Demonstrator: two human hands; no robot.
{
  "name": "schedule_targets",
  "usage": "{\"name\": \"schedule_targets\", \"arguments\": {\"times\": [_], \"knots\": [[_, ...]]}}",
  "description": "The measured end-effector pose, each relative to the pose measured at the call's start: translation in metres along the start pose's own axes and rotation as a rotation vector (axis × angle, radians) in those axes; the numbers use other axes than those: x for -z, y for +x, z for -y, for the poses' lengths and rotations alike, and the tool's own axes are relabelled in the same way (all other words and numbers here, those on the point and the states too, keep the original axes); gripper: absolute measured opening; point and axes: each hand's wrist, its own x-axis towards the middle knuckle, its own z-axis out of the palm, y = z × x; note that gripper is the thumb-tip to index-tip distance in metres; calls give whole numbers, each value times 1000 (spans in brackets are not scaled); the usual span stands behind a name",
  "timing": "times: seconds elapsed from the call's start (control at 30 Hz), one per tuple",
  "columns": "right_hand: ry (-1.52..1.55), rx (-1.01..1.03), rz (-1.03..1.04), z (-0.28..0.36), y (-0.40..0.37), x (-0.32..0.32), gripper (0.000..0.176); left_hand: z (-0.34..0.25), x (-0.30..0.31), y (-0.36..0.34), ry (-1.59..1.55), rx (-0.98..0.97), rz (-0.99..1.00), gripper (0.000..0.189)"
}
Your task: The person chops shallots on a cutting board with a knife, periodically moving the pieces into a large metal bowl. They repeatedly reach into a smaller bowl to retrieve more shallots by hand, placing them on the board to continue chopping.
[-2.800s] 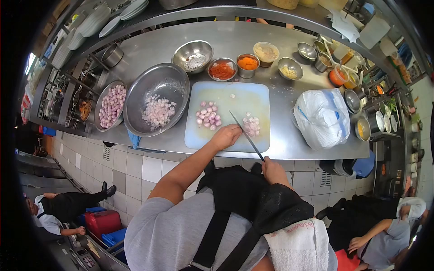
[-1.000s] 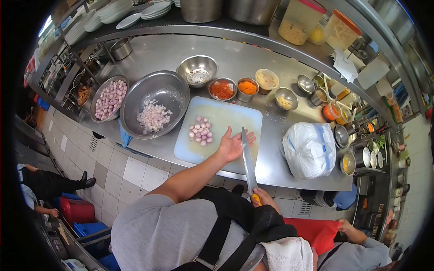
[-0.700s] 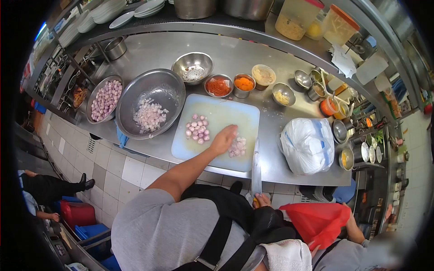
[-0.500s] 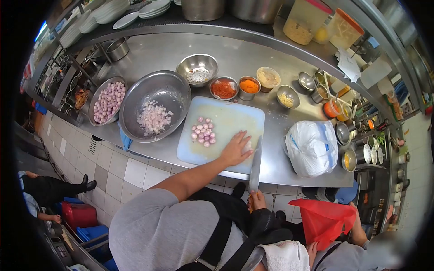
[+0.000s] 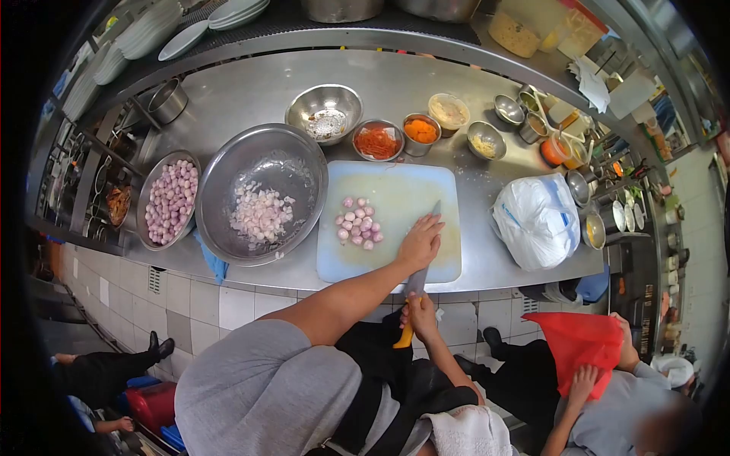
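Note:
My left hand point(image 5: 420, 242) lies flat, fingers together, on top of the knife point(image 5: 417, 280), whose blade reaches onto the pale blue cutting board point(image 5: 395, 186). My right hand point(image 5: 418, 308) grips the knife's yellow handle just off the counter's front edge. No chopped pieces show near the blade; whatever is under my left hand is hidden. A small heap of peeled shallots point(image 5: 357, 223) sits on the board to the left of my left hand. Left of the board stands a large steel bowl point(image 5: 296, 156) holding chopped shallot point(image 5: 261, 215).
A steel bowl of whole peeled shallots point(image 5: 169, 201) is at far left. Small bowls of red paste point(image 5: 376, 140) and orange paste point(image 5: 420, 131) line the board's far side. A white plastic bag point(image 5: 538, 220) lies right. Another person holds a red bag point(image 5: 582, 342) at lower right.
The knife has moved from the board's right edge onto the board. My left hand, which covered the chopped pile, now rests on the blade. The person with the red bag shifted right.

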Motion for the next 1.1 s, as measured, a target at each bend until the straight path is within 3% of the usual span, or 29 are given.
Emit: {"name": "schedule_targets", "arguments": {"times": [0.2,0.27,0.47,0.57,0.67,0.73,0.87,0.93,1.03,1.07,1.1], "knots": [[-10,33,63,17,-5,-8,31,2,5,5,-171,16,-128,34],[-161,65,31,46,-12,-22,31,-10,32,18,-260,23,-245,32],[-473,241,277,169,-17,-109,25,-37,199,63,-185,-29,-670,32],[-585,334,460,213,-27,-165,24,-45,292,52,-105,-42,-852,33],[-711,308,626,234,-37,-201,25,-31,348,27,-70,-66,-960,32],[-768,282,710,240,-37,-200,26,-13,374,8,67,-39,-1099,30],[-926,189,839,250,-42,-159,28,52,404,-33,143,1,-1146,27],[-903,140,748,247,-42,-120,29,91,419,-56,206,320,-941,23],[-821,156,589,239,-55,-64,29,74,444,-72,226,408,-901,24],[-703,158,422,232,-59,-49,29,75,450,-73,220,404,-887,24],[-579,157,252,223,-64,-34,28,78,454,-74,268,523,-756,31]]}}
